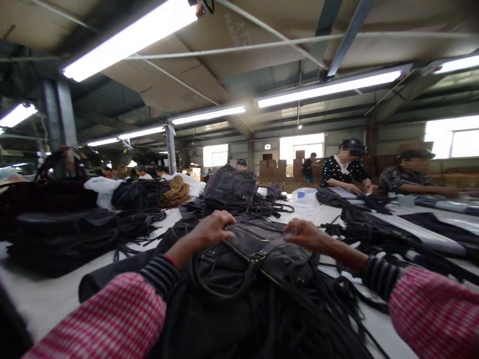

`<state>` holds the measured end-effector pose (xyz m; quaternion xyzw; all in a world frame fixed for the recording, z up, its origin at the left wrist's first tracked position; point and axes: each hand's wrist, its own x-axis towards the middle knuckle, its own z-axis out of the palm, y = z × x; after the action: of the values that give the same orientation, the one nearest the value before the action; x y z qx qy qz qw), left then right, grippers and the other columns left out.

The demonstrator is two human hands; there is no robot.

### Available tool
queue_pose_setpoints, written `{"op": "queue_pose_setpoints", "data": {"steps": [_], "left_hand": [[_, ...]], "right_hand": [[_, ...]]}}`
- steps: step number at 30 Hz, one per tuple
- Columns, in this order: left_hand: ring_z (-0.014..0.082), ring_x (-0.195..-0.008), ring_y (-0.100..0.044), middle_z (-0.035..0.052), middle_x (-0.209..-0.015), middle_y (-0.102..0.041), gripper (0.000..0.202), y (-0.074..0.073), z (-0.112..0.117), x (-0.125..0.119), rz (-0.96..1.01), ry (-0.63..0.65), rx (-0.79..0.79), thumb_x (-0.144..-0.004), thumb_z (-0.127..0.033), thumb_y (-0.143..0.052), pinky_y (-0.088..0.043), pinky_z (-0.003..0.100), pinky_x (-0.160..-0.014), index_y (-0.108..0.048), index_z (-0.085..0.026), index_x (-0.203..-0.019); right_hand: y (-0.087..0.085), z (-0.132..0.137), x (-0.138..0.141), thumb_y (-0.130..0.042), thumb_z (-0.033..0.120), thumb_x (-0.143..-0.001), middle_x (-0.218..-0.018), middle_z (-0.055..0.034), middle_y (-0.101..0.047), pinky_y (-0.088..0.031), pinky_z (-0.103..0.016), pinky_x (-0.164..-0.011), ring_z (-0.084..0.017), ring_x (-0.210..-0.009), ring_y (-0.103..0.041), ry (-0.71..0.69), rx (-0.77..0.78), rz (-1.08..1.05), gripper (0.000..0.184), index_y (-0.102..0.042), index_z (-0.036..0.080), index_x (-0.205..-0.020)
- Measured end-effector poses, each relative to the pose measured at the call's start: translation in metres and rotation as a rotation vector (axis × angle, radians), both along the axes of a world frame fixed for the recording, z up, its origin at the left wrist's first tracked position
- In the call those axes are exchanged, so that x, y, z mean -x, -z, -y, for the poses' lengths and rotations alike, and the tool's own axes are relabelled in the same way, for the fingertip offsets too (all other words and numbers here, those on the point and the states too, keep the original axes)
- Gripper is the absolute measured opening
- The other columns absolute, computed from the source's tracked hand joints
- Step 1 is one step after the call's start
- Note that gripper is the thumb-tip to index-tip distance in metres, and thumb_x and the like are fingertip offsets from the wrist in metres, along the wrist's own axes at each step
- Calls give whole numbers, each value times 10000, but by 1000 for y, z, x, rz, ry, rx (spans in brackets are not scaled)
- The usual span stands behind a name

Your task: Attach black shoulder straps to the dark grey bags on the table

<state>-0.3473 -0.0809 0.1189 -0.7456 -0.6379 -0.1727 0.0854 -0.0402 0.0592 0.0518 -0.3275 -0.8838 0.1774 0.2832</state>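
A dark grey backpack (258, 239) with zips and a looped handle lies in front of me, on top of more black bags and straps (232, 319). At its far left edge is my left hand (214, 230), with bent fingers and thumb closed on the fabric. My right hand (305, 234) grips the opposite edge, its fingers curled inward; the fingertips are partly hidden and slightly blurred. Just beyond the hands, another dark grey backpack (234, 187) stands upright.
Stacked black bags (63, 234) lie on the white table (45, 294) at left. Beyond them are a brown bag (175, 192) and white plastic. Black straps and clear-wrapped pieces (419, 232) spread at right, near two co-workers (346, 167). Cartons (275, 172) stand at the back.
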Motion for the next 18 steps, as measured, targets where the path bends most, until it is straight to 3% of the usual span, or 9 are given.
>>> {"op": "queue_pose_setpoints", "data": {"steps": [2, 3, 6, 9, 11, 13, 16, 18], "left_hand": [[287, -1260, -560, 30, -1323, -664, 537, 46, 2, -6, -159, 87, 60, -677, -52, -749, -465, 449, -1042, -693, -280, -1159], [320, -1330, -505, 52, -1400, -618, 568, 63, 2, -8, -227, 108, 62, -688, -5, -705, -419, 524, -1080, -677, -272, -1188], [366, -1454, -356, 132, -1464, -555, 421, 83, -5, -9, -384, 144, 23, -839, 3, -562, -230, 687, -1143, -660, -207, -1191], [300, -1465, -361, 119, -1241, -693, 317, 76, -17, -7, -510, 176, -12, -937, -29, -462, -166, 634, -1194, -685, -202, -1081], [281, -1345, -510, 99, -1038, -741, 315, 68, -23, -8, -569, 167, -26, -930, -17, -449, -274, 570, -1161, -696, -202, -994], [281, -1106, -653, 104, -920, -737, 312, 58, -26, -13, -589, 128, -50, -923, -21, -428, -397, 527, -1046, -696, -180, -934], [271, -835, -685, 112, -826, -721, 297, 38, -26, -30, -581, 43, -128, -927, -66, -400, -430, 530, -953, -685, -148, -896], [276, -809, -674, 100, -789, -714, 289, 18, -23, -50, -584, 10, -187, -918, -78, -396, -377, 578, -1004, -678, -141, -909]], "right_hand": [[40, 25, -11, -621, 343, -861, -1045, -62, -645, -519, -395, -845, -222, -887, -627, -67, -32, 99, 232, -685, 206, -1036], [54, 36, -17, -537, 304, -903, -1068, -63, -637, -501, -412, -908, -228, -947, -619, -89, -46, 115, 230, -672, 215, -1066], [76, 65, -27, -465, 160, -840, -1185, -80, -613, -445, -447, -1045, -255, -1143, -557, -85, -54, 99, 424, -605, 219, -1237], [83, 85, -28, -500, 116, -758, -1377, -100, -535, -372, -478, -1146, -279, -1305, -466, -41, -24, 56, 651, -489, 210, -1402], [87, 96, -32, -508, 126, -784, -1460, -96, -480, -309, -484, -1195, -278, -1376, -417, -33, 3, -3, 659, -463, 229, -1433], [92, 109, -40, -544, 202, -850, -1505, -88, -442, -299, -465, -1203, -276, -1408, -396, -30, 68, -81, 602, -460, 255, -1444], [102, 129, -57, -612, 453, -910, -1511, -107, -444, -372, -456, -1145, -289, -1332, -482, 13, 278, -206, 660, -395, 277, -1508], [103, 136, -68, -612, 599, -887, -1411, -136, -530, -495, -443, -995, -294, -1201, -575, 51, 491, -332, 769, -362, 254, -1527]]}}
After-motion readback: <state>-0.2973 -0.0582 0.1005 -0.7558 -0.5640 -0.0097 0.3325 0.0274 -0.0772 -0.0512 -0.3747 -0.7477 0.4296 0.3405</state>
